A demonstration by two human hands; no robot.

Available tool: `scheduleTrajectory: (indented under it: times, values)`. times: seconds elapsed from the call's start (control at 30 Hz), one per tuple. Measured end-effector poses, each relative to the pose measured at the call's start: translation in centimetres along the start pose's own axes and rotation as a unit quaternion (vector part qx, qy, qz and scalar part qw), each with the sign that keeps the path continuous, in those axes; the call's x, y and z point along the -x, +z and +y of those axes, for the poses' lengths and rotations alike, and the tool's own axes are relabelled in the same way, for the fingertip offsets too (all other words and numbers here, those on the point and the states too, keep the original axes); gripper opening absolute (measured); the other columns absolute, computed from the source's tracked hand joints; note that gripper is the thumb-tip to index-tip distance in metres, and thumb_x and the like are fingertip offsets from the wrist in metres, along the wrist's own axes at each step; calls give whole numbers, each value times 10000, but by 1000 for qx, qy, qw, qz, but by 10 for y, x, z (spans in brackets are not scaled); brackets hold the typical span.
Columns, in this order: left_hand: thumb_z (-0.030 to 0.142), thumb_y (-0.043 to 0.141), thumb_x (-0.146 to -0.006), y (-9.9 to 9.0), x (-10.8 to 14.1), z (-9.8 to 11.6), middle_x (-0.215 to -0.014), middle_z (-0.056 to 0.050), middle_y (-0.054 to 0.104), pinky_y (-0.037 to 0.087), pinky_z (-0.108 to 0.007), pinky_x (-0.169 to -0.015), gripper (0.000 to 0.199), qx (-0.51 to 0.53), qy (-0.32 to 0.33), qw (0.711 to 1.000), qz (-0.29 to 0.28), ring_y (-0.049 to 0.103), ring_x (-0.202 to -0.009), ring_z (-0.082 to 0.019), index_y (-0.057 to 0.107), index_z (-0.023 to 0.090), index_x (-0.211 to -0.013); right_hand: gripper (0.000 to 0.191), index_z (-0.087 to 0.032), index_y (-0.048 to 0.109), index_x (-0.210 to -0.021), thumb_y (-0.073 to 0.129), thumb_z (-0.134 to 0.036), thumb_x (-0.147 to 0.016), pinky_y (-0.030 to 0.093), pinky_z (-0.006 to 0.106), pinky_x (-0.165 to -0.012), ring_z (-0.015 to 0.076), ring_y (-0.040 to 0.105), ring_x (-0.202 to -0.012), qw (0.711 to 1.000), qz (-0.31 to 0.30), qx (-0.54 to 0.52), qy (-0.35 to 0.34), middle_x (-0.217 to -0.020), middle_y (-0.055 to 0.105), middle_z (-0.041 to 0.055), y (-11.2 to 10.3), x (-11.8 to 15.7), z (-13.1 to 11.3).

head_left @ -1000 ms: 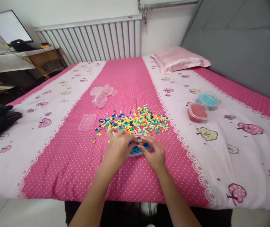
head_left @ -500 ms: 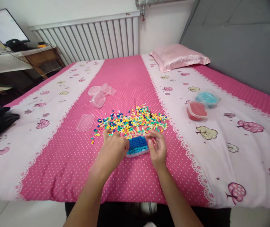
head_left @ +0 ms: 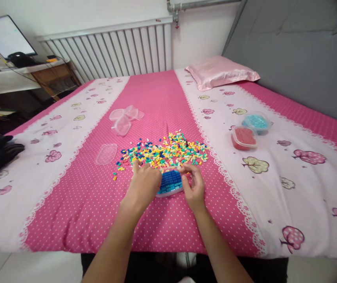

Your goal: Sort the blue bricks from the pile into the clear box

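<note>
A clear plastic container [head_left: 168, 193] sits on the bed in front of me, filled with small blue pieces [head_left: 172, 180] in tidy rows, dark blue behind and lighter blue in front. My left hand [head_left: 145, 181] is curled at its left side, covering that end; whatever its fingers pinch is hidden. At the right end, my right hand [head_left: 194, 186] grips the container's rim between thumb and bent fingers. Just behind the container spreads a loose heap of small pieces [head_left: 162, 152] in yellow, green, white, blue and pink.
Several clear lids [head_left: 122, 125] lie beyond the heap to the left, with a single lid [head_left: 106, 154] nearer. On the right stand a container of red pieces [head_left: 244, 138] and a container of light blue pieces [head_left: 256, 122]. A pink pillow [head_left: 221, 72] rests at the back.
My left hand has shifted slightly, still curled at the container's left side. My right hand keeps its hold on the rim. The whole view has moved a little.
</note>
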State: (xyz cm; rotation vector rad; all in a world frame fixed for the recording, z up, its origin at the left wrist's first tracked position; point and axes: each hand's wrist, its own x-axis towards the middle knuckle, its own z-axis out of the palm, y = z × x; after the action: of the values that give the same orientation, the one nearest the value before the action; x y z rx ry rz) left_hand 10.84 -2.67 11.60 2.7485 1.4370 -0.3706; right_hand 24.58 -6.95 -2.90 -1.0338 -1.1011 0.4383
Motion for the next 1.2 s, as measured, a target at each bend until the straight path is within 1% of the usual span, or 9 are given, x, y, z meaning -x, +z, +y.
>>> scheduleTrajectory:
  times: [0.13, 0.3, 0.43, 0.63, 0.73, 0.87, 0.93, 1.07, 1.2]
  values:
    - [28, 531, -726, 4, -3, 1, -671, -95, 675, 298, -551, -993, 227, -29, -3, 1000, 9, 638, -872, -279, 652, 168, -594, 313, -248, 579, -1256, 526, -225, -949, 531, 413, -920, 222, 645, -999, 1000, -2, 1, -1, -1067, 656, 75, 0, 0, 1]
    - [41, 557, -708, 5, -8, 0, -660, -79, 677, 332, -532, -984, 194, -39, 4, 999, 5, 642, -848, -267, 625, 170, -581, 305, -247, 583, -1245, 525, -230, -946, 532, 407, -911, 221, 645, -988, 1000, -3, 4, -3, -1059, 658, 74, 0, 0, 1]
    - [32, 601, -663, 4, -9, -2, -667, -84, 683, 325, -562, -971, 163, -35, 11, 999, -2, 650, -867, -298, 640, 164, -575, 299, -248, 588, -1238, 523, -229, -947, 529, 399, -906, 219, 643, -982, 1000, -2, 7, -7, -1054, 654, 73, 0, -1, 1]
    - [22, 644, -690, -2, -6, -1, -710, -91, 707, 273, -589, -1009, 171, -18, 1, 1000, -5, 652, -932, -315, 669, 167, -602, 299, -249, 591, -1234, 530, -231, -942, 529, 399, -907, 222, 647, -983, 1000, -2, 4, -6, -1048, 656, 69, 0, -1, 1]
    - [50, 687, -703, -3, -5, -1, -725, -90, 714, 250, -604, -1026, 149, -14, -4, 1000, -6, 642, -973, -331, 692, 180, -631, 299, -247, 591, -1233, 529, -233, -942, 529, 399, -910, 221, 646, -985, 1000, -4, 8, -6, -1045, 657, 69, 0, -1, 1]
    - [77, 726, -705, 2, -8, 0, -741, -102, 720, 290, -581, -1016, 113, -11, 3, 1000, 2, 649, -966, -334, 701, 170, -647, 296, -248, 595, -1229, 529, -218, -942, 524, 389, -905, 214, 640, -969, 1000, -6, 4, -8, -1028, 653, 61, 0, -2, 1]
    - [75, 731, -702, 3, -8, 0, -729, -107, 716, 292, -590, -1015, 115, -9, 2, 1000, 8, 652, -958, -342, 700, 165, -637, 294, -246, 595, -1227, 528, -212, -943, 521, 388, -908, 212, 637, -973, 1000, -7, 0, -9, -1030, 651, 61, 0, -2, 1]
    - [78, 726, -719, -4, -2, -4, -737, -93, 722, 240, -623, -1049, 122, 11, -14, 1000, 16, 651, -947, -327, 724, 181, -654, 297, -245, 591, -1233, 526, -202, -946, 513, 391, -920, 209, 633, -989, 1000, -13, -9, -7, -1048, 647, 62, -1, -2, 2]
    - [112, 706, -777, -15, 13, -17, -777, -58, 737, 238, -597, -1058, 136, 54, -43, 996, 48, 636, -961, -294, 746, 214, -696, 291, -243, 590, -1228, 525, -206, -947, 511, 386, -917, 208, 631, -982, 1000, -9, -7, 0, -1042, 644, 60, -1, -1, 1]
